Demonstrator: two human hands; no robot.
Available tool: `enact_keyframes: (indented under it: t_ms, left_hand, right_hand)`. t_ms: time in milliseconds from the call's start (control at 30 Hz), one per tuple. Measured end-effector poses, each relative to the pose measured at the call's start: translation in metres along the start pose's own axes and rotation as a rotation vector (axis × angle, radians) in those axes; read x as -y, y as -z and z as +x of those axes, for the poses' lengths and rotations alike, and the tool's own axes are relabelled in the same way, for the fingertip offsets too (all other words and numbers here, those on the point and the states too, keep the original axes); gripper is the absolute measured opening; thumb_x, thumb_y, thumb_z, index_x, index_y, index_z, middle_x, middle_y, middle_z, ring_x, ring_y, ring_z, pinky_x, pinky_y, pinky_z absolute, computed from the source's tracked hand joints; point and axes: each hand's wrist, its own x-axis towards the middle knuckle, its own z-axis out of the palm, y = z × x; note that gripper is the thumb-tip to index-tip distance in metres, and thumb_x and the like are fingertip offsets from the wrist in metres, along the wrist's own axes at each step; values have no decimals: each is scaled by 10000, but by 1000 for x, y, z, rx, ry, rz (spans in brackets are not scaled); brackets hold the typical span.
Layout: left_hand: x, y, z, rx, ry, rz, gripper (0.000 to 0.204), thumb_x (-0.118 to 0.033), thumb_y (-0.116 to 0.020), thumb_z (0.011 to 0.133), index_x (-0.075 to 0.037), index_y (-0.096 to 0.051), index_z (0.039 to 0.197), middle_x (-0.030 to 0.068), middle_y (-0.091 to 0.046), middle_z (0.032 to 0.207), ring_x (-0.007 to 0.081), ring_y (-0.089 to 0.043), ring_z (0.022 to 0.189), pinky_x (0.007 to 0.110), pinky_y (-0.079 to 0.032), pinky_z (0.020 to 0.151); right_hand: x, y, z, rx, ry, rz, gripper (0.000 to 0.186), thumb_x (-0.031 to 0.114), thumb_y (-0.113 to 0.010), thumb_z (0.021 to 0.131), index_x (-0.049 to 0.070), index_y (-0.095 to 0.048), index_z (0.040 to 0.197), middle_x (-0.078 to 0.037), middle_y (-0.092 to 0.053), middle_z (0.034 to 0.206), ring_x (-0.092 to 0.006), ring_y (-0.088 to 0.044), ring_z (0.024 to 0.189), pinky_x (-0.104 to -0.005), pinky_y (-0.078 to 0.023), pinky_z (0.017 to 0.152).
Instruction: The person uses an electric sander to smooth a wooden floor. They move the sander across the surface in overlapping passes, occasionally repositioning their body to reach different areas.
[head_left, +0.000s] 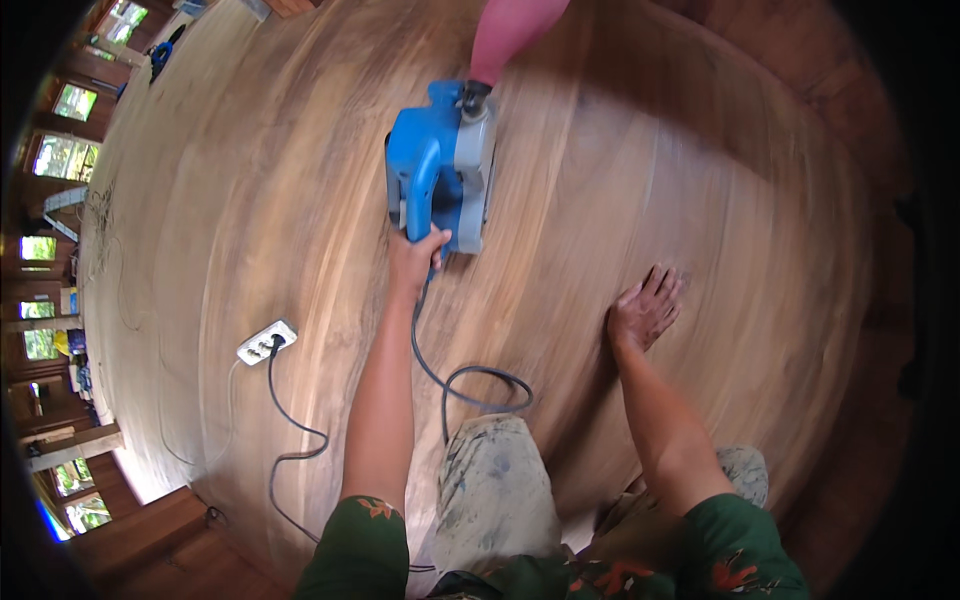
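Outstretched left hand [413, 260] gripping sander [420, 145], right hand [644, 310] flat on wood [545, 310]

One wide fisheye view looks steeply down from the person's head onto the wooden floor [270, 200], upright and unmirrored. It sits near, above the left hand [413, 260] and the right hand [647, 310], yet is wide enough to take in the windows [67, 157] beyond the floor's left edge. Straight lines bow outward toward its round rim.

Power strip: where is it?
In the head view, the white power strip lies left of centre on the wooden surface, below and left of the blue belt sander.
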Motion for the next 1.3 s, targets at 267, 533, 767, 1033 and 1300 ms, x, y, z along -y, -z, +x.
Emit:
enact_keyframes:
  t_ms: [267, 533, 767, 1033, 1300]
  left_hand:
    - [-30, -70, 130, -5, 24, 33, 164, -103, -782, 837, -51, -642, 770, 34, -603, 614, 122, -547, 494, 287, -423, 488]
    - [-37, -92, 183, -42, -31, 10, 210, -158, -798, 812, -15, -681, 715, 51, -633, 600, 138, -576, 471, 311, -435, 464]
    - [-3, -60, 110, -121, -6, 105, 297, -247, -828, 744, 12, -698, 681, 120, -660, 595, 208, -630, 474, 391, -499, 484]
    - [61, -25, -11, -144, -26, -62, 239, -181, -815, 752, 13, -682, 710, 105, -645, 604, 201, -604, 465, 364, -463, 442]
    - [87, -7, -55, -144, -87, -60, 246, -197, -814, 760, -10, -679, 676, 79, -636, 573, 162, -581, 435, 338, -440, 414]
  right_hand:
    - [1, 1, -1, -9, -1, 3, 613, 253, -535, 998, 175, -425, 1596, -99, -309, 1710, -328, -246, 1595, -580, -220, 1256]
    - [18, -2, 6, -14, 9, 51, 622, 226, -553, 990, 160, -418, 1594, -115, -296, 1714, -332, -237, 1598, -570, -200, 1265]
    - [6, 2, -10, -55, 61, 96, 618, 251, -566, 993, 177, -426, 1590, -96, -283, 1724, -322, -216, 1606, -578, -204, 1261]
    - [43, 152, 46, 452, -75, 917, 392, 322, -649, 1024, 52, -714, 1301, -131, -716, 1267, -245, -665, 1181, -366, -506, 1043]
    - [23, 554, -69, -76, 1321, 1958, 563, 346, -600, 1068, 22, -487, 1514, -148, -626, 1395, -245, -647, 1231, -408, -540, 1033]
